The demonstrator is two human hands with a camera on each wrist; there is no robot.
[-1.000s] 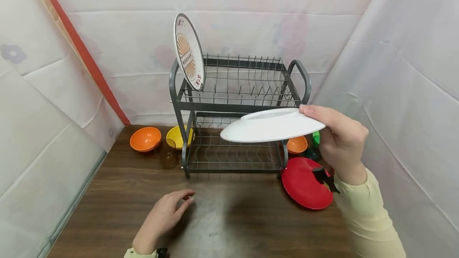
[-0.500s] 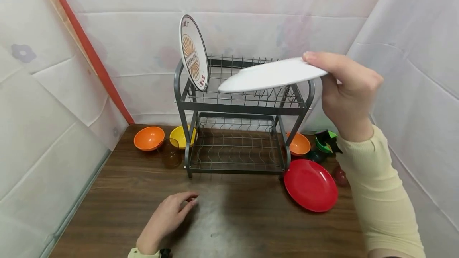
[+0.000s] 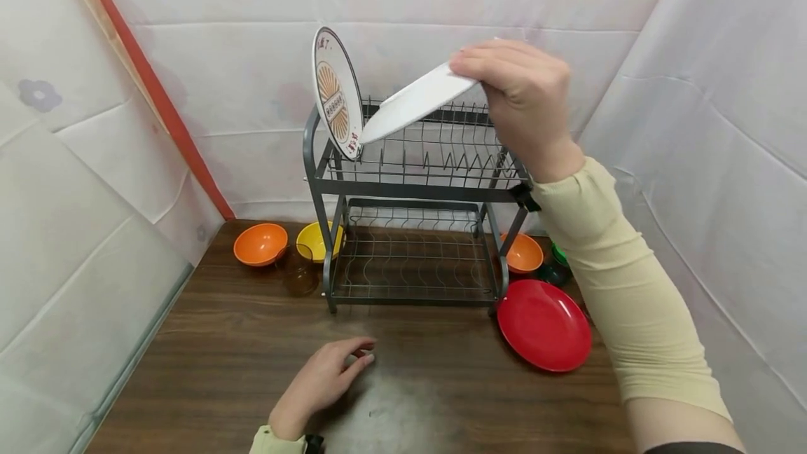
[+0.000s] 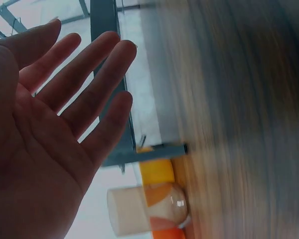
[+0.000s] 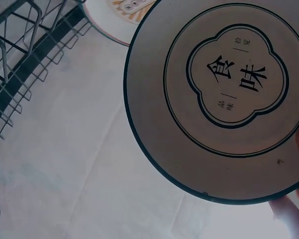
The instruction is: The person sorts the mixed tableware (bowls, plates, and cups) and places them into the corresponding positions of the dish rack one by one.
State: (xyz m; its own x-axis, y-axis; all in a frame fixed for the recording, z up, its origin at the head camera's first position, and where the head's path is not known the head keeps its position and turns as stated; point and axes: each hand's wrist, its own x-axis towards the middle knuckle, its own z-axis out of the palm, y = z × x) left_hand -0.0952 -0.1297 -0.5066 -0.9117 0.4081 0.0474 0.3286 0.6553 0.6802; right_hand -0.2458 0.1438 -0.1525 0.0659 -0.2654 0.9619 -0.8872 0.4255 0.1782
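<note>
My right hand (image 3: 520,93) grips the rim of a white plate (image 3: 419,105) and holds it tilted over the upper tier of a dark metal dish rack (image 3: 429,191). In the right wrist view this plate (image 5: 239,144) shows a dark-edged face with a lobed emblem and dark characters. Close by its lower edge, another plate (image 3: 337,93) with an orange sunburst print stands upright at the rack's left end. My left hand (image 3: 324,380) hovers low over the wooden table, holding nothing; in the left wrist view the hand (image 4: 55,114) has its fingers extended.
A red plate (image 3: 545,326) lies right of the rack. Orange bowls (image 3: 260,244) (image 3: 523,253) flank it, with a yellow bowl (image 3: 312,240) behind its left leg. A brownish see-through glass (image 3: 299,273) stands in front of that bowl. A green item (image 3: 556,268) is partly behind the right sleeve.
My right hand has lifted the white plate up from in front of the rack and carried it left over the upper tier, tilting it steeper. My left hand has shifted slightly right.
</note>
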